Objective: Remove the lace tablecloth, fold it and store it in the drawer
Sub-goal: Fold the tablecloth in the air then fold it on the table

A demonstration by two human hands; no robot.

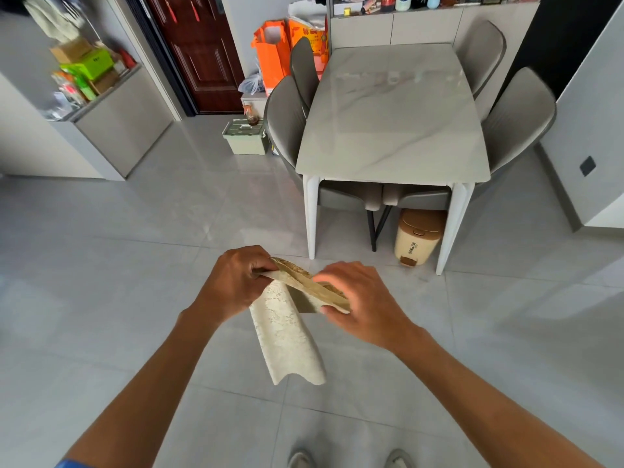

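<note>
The cream lace tablecloth (pixel 287 336) is folded into a narrow strip and held in the air over the floor, in front of me. My left hand (pixel 233 285) pinches its upper left end. My right hand (pixel 358 302) grips the upper right end, fingers wrapped over the folded edge. A loose folded length hangs down between my hands. The grey marble dining table (pixel 391 130) stands ahead, its top bare. No drawer shows clearly in view.
Grey chairs (pixel 287 126) flank the table. A beige pedal bin (pixel 417 236) sits under its near end. A green box (pixel 244 136) and orange bags (pixel 271 52) stand by the dark red door. A grey cabinet (pixel 121 126) with boxes on top is at left.
</note>
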